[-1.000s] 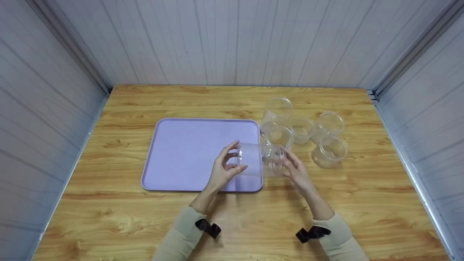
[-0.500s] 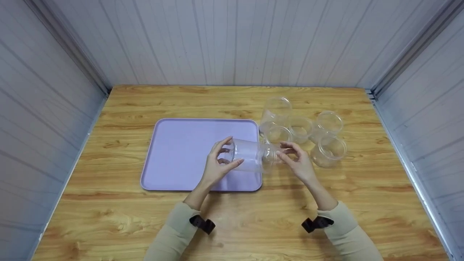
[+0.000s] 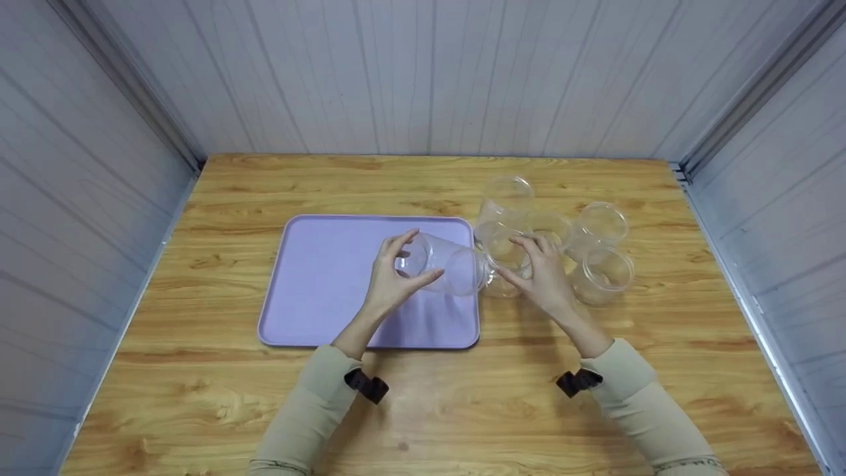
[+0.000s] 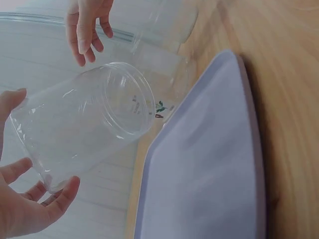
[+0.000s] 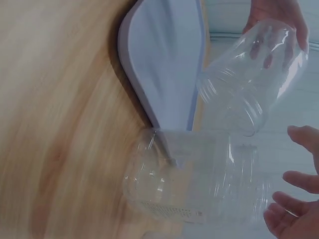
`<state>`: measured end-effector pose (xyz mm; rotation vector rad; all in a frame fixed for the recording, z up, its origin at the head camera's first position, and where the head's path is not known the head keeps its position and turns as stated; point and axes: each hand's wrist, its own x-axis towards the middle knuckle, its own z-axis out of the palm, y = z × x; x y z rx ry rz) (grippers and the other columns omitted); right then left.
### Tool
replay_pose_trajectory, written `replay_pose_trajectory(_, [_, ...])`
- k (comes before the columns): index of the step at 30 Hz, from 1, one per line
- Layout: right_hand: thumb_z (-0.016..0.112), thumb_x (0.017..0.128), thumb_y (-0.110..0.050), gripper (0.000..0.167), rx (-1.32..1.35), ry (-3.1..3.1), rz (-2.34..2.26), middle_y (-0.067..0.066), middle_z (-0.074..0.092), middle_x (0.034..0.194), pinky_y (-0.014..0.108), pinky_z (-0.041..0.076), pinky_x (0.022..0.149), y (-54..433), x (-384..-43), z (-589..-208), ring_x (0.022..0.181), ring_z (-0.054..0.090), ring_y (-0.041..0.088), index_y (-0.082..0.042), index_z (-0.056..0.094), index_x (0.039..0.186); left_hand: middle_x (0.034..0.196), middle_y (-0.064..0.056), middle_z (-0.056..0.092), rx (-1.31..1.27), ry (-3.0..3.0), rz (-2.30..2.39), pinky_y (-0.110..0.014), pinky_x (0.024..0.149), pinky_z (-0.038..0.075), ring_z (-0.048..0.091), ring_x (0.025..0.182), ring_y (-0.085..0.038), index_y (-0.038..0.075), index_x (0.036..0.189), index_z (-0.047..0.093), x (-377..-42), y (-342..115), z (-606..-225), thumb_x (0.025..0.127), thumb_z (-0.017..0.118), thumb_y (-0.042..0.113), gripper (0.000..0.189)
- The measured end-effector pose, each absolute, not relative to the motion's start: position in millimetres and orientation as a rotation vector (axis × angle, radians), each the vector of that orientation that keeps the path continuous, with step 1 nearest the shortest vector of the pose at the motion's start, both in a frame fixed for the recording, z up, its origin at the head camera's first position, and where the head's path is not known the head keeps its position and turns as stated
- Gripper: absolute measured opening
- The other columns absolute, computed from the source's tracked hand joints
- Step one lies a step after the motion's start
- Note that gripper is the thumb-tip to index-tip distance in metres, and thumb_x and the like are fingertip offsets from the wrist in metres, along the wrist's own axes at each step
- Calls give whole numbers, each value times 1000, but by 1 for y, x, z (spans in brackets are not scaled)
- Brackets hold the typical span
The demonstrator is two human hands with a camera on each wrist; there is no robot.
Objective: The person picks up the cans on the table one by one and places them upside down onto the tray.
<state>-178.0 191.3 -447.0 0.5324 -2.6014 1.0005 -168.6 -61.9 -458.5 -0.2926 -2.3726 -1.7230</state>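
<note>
My left hand [image 3: 386, 277] holds a clear plastic jar [image 3: 451, 268] by its base end, with thumb and fingers spread round it. The jar lies tilted above the right part of the purple tray [image 3: 330, 284], its ridged, uncovered mouth pointing right and down in the left wrist view. My right hand [image 3: 552, 284] is apart from that jar, thumb and fingers parted, over the clear jars right of the tray. Nearest to it, an upright clear jar [image 5: 189, 174] with faint print stands beside the tray corner. The right fingers [image 5: 301, 181] are close to its top; contact is not plain.
More clear containers stand right of the tray: a tall jar [image 3: 505, 201] at the back, a round one [image 3: 603, 225] and another [image 3: 607, 271] at the far right. The wooden table [image 3: 449, 410] is bounded by pale panelled walls [image 3: 423, 79].
My right hand has let go of the held jar's mouth end, and its fingers have spread. The left hand has carried the jar left and away from me, tilting its mouth lower.
</note>
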Motion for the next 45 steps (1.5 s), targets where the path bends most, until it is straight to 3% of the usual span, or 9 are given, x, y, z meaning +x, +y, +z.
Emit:
replay_pose_trajectory(4, [75, 70, -25, 59, 589, -2632, 893, 21, 46, 112, 46, 27, 91, 192, -183, -446, 107, 37, 36, 3, 52, 115, 112, -16, 47, -315, -2428, -1590, -38, 79, 42, 45, 98, -27, 7, 126, 48, -178, -60, -453, 64, 78, 33, 74])
replay_pose_trajectory(8, [75, 68, -30, 65, 575, -2716, 811, 23, 44, 113, 47, 22, 94, 191, -188, -444, 107, 35, 38, 3, 49, 118, 112, -13, 46, -313, -2493, -1503, -36, 82, 39, 45, 102, -30, 9, 127, 48, -186, -58, -447, 63, 78, 33, 75])
replay_pose_trajectory(13, [74, 68, -37, 73, 499, -2857, 731, 26, 41, 120, 49, 17, 97, 188, -193, -440, 109, 33, 40, 1, 46, 123, 117, -11, 44, -326, -2588, -1402, -36, 89, 37, 41, 110, -26, 9, 128, 47, -197, -55, -442, 63, 79, 32, 76])
replay_pose_trajectory(21, [72, 68, -42, 73, 430, -2957, 688, 25, 38, 124, 54, 25, 89, 182, -201, -436, 106, 37, 41, -7, 47, 127, 124, -7, 39, -311, -2756, -1231, -39, 81, 43, 34, 115, -24, 14, 130, 45, -214, -50, -435, 64, 77, 32, 76])
replay_pose_trajectory(33, [72, 68, -44, 78, 353, -3128, 700, 28, 35, 125, 56, 35, 81, 177, -209, -431, 103, 37, 42, -11, 41, 132, 125, -12, 38, -361, -2888, -1044, -37, 84, 41, 36, 112, -27, 11, 133, 42, -240, -41, -432, 64, 78, 30, 80])
replay_pose_trajectory(45, [74, 69, -34, 78, 345, -3201, 688, 30, 34, 126, 56, 31, 90, 171, -218, -430, 109, 38, 46, -11, 38, 134, 125, -15, 39, -341, -3006, -922, -39, 91, 35, 38, 111, -31, 10, 132, 42, -262, -35, -436, 63, 78, 32, 81])
